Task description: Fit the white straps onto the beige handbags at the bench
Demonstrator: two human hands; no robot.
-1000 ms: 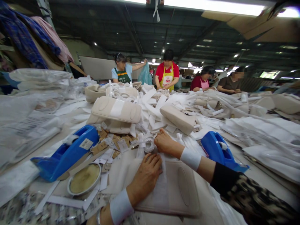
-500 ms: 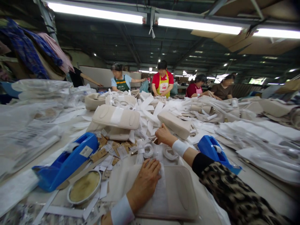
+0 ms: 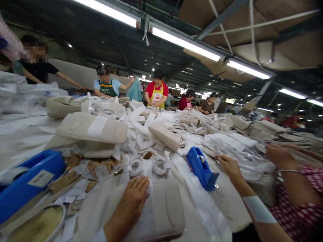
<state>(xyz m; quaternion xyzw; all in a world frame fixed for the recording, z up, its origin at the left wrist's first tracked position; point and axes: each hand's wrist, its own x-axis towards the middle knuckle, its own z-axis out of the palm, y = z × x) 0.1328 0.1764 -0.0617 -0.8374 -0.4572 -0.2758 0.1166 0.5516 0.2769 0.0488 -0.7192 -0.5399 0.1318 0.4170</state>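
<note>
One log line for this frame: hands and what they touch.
left hand flat on beige bag | right hand beside blue tape dispenser | co-worker's hand at right

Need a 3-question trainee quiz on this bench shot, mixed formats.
1. True or false: the left hand lies flat on the beige pouch.
2. The right hand is nearest to: A) the pouch B) the blue dispenser C) the left hand
3. What pattern is the co-worker's sleeve at the right edge?
Key: 1 true; 2 B; 3 red check.
</note>
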